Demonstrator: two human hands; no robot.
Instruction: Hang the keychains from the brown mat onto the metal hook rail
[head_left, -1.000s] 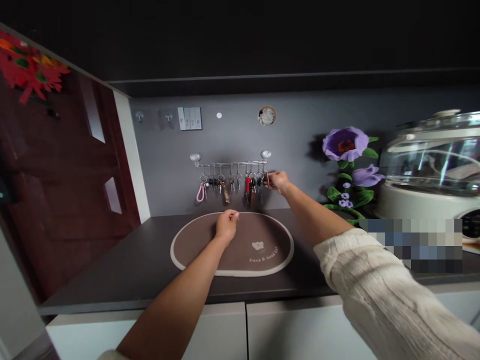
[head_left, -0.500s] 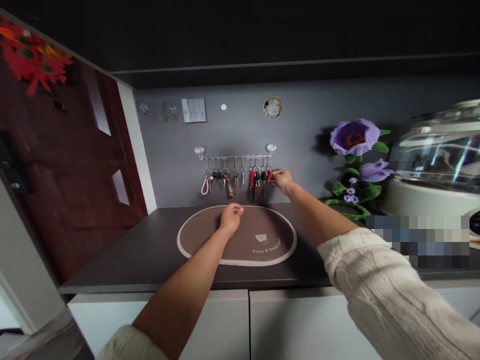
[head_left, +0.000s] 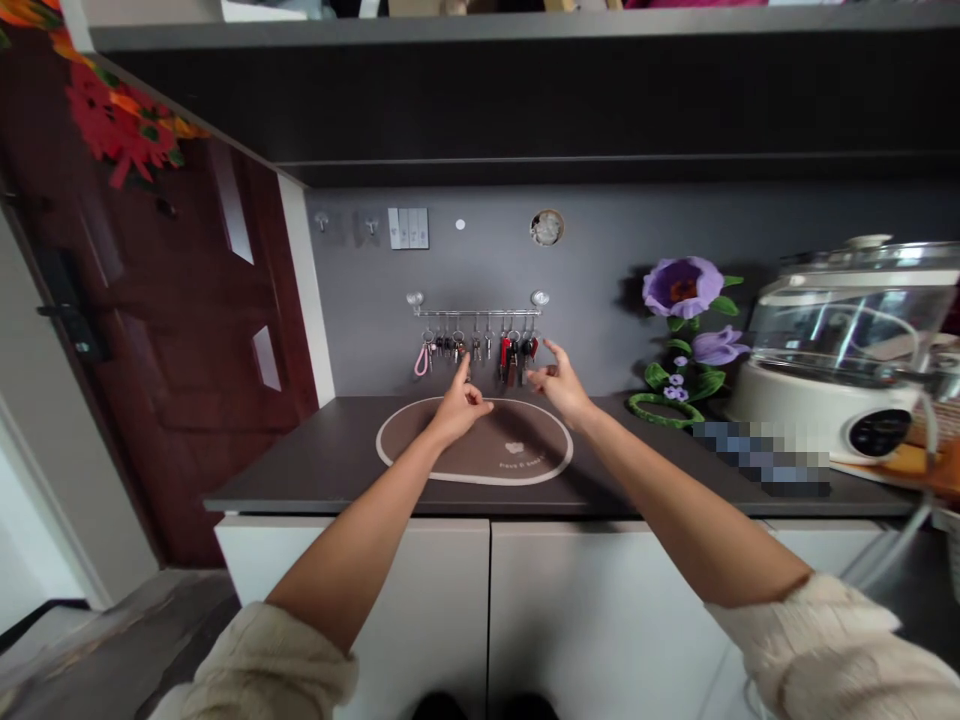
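A clear rail (head_left: 484, 313) with a row of hooks is fixed to the grey back panel. Several key bunches hang from it, among them a pink wrist strap (head_left: 421, 361) at the left end and a red key fob (head_left: 504, 358) towards the right. My right hand (head_left: 564, 390) is in front of the rail's right end, holding nothing, index finger stretched up. My left hand (head_left: 457, 408), also holding nothing, hovers over the brown oval mat (head_left: 409, 440); its index finger points up in front of the keys and its thumb is apart.
Purple crochet flowers (head_left: 682, 288) and a white appliance with a clear lid (head_left: 817, 390) stand on the right of the dark counter (head_left: 300, 450). A dark shelf (head_left: 525, 100) overhangs the counter. On the left is a reddish-brown door (head_left: 202, 400).
My right hand has come away from the red key tag at the rail's right end, its fingers spreading. My left hand has unfolded and risen towards the keys. The view has shifted back.
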